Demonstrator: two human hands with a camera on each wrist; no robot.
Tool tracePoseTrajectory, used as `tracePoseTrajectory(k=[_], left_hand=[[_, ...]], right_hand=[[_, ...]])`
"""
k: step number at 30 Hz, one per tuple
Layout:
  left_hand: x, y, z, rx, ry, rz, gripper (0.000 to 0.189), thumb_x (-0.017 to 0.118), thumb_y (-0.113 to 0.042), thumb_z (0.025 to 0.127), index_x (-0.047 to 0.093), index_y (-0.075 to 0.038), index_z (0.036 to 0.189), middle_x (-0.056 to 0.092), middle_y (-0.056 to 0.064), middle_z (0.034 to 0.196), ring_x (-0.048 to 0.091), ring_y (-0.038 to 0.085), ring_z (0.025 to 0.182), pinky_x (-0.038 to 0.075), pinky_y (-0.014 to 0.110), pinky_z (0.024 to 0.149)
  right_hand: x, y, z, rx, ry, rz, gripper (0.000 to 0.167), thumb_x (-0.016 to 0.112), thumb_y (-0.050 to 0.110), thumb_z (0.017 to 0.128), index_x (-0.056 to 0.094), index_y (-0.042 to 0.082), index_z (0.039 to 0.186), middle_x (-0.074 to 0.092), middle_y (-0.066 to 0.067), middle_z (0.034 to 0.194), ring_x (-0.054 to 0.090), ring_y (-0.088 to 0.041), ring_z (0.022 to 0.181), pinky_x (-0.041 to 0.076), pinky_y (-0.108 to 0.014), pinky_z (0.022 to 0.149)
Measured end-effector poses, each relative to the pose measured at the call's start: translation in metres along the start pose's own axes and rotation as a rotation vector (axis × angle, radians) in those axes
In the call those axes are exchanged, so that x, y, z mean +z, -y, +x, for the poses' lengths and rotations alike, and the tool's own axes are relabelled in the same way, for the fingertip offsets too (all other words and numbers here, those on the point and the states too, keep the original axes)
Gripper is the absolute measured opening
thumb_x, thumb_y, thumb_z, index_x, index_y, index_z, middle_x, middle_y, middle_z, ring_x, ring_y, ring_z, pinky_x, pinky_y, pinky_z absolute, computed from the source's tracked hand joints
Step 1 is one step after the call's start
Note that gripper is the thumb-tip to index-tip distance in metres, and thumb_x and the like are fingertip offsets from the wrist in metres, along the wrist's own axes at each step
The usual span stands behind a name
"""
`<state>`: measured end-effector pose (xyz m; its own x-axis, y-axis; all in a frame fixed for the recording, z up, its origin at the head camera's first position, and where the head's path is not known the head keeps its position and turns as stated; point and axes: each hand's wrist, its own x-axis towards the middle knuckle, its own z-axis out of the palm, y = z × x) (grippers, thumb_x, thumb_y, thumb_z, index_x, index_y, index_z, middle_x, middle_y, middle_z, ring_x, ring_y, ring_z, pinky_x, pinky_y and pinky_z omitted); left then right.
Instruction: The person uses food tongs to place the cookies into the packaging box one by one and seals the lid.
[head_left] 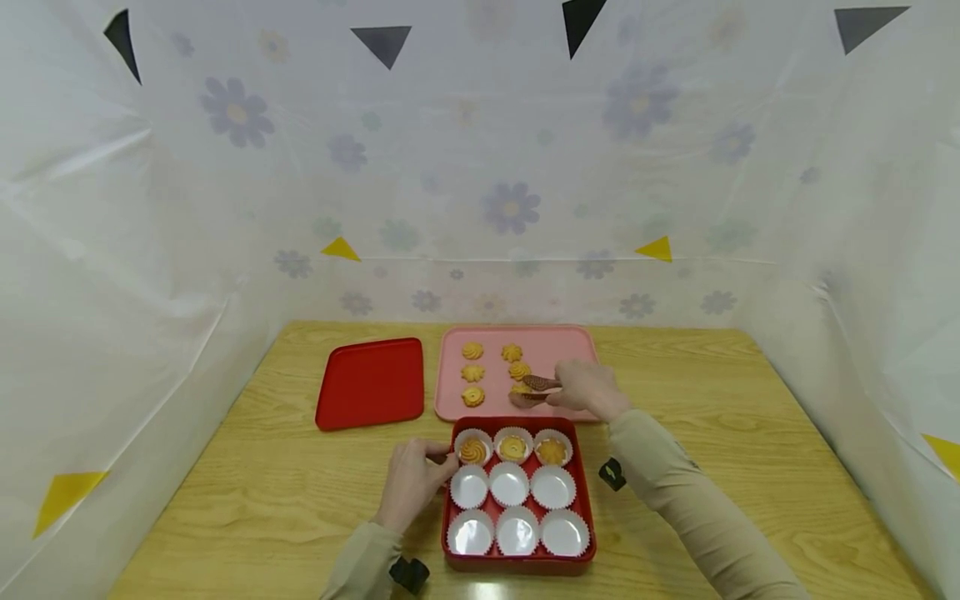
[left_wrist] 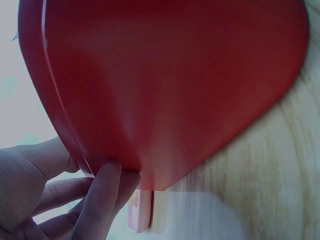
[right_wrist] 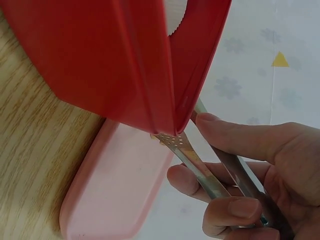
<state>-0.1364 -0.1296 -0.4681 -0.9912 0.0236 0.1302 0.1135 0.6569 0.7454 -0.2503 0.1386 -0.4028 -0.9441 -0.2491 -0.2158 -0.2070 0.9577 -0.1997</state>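
Observation:
A red box [head_left: 519, 565] holds white paper cups in rows; the far row's three cups each have a cookie, such as the swirled one [head_left: 472, 452]. My left hand [head_left: 412, 479] pinches the box's left wall near the far corner, thumb at the rim and fingertips on the outer side [left_wrist: 165, 100]. Above the pink tray [head_left: 558, 342], my right hand [head_left: 588, 388] grips metal tongs [head_left: 540, 382] with perforated tips [right_wrist: 172, 141]. The tongs' tips are around or beside the nearest cookie [head_left: 519, 387] of the right column; whether they touch it I cannot tell.
More cookies lie on the pink tray in two columns, among them a ring-shaped one [head_left: 473, 397]. A flat red lid or tray [head_left: 371, 385] lies to the left on the wooden table [head_left: 300, 517]. Patterned sheeting [head_left: 480, 167] encloses the table's back and sides.

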Motion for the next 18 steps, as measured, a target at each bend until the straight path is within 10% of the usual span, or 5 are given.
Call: tracePoseTrajectory(k=[18], left_hand=[[-0.0001, -0.0006, -0.0003, 0.021, -0.013, 0.007, 0.018, 0.073, -0.009, 0.078, 0.081, -0.003, 0.093, 0.075, 0.004, 0.072, 0.052, 0.006, 0.061, 0.041, 0.019, 0.058]], right_hand=[[-0.0043, -0.0049, -0.0028, -0.029, -0.047, 0.003, 0.027, 0.075, 0.035, 0.088, 0.067, 0.01, 0.089, 0.064, -0.001, 0.078, 0.049, -0.016, 0.066, 0.04, -0.032, 0.057]])
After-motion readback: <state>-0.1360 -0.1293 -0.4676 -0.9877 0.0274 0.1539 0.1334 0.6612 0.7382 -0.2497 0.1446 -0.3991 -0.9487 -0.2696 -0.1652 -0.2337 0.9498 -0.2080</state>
